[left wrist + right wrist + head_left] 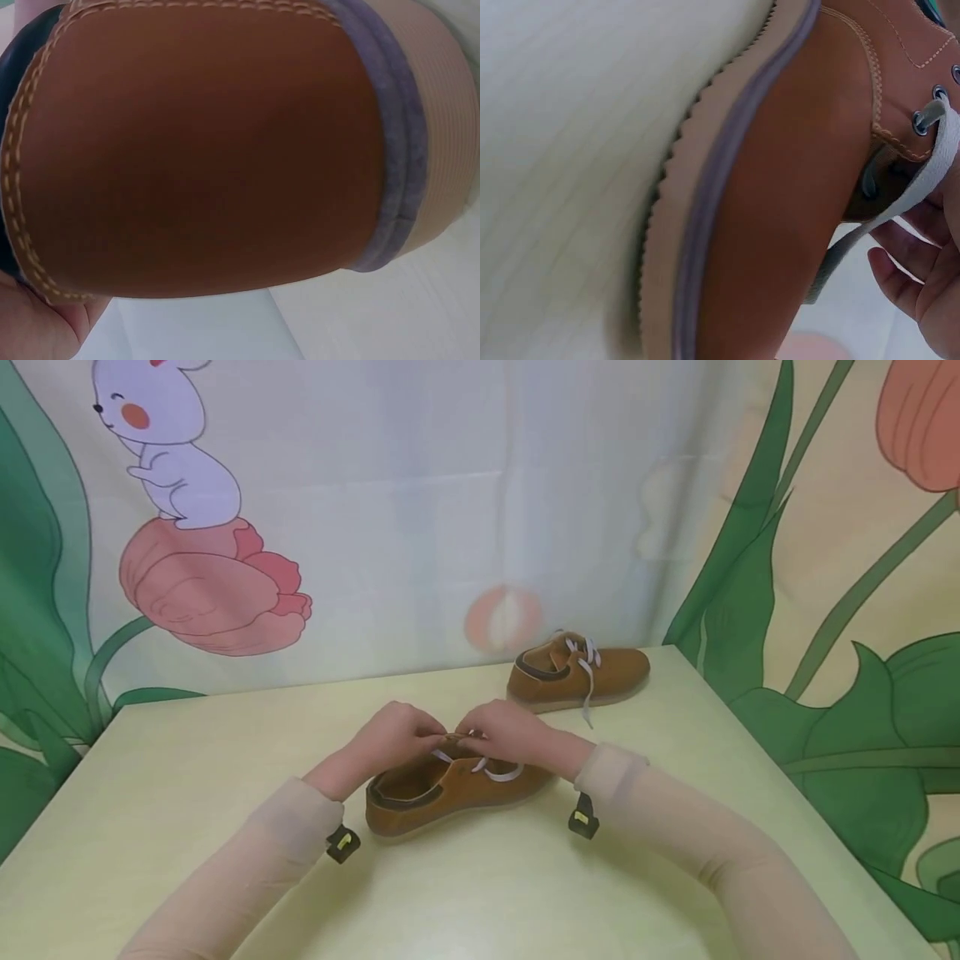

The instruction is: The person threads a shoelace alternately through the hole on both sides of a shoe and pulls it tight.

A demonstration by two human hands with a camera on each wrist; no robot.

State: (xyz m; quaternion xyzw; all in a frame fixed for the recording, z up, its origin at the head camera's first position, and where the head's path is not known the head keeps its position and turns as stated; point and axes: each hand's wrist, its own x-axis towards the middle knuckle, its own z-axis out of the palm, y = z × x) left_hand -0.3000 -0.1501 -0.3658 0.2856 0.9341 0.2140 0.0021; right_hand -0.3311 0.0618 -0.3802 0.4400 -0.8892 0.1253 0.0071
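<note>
A brown lace-up shoe (457,795) sits upright on the table, heel toward the left and toe to the right. My left hand (392,737) pinches the upper edge near the tongue, reaching over the shoe's opening. Facing it, my right hand (512,735) pinches the same brown edge from the toe side. A pale shoelace (504,774) loops over the front; its ends are hidden by my fingers. The left wrist view is mostly filled by the stitched heel (210,150). Beneath the lace (904,199) in the right wrist view, curled fingers (900,281) show beside the eyelets.
Another brown shoe (618,672) stands farther back to the right, its pale lace (587,689) trailing onto the table (225,760). Behind the table hangs a printed curtain (420,527) with a rabbit and flowers. Large leaf prints (847,718) line the right side.
</note>
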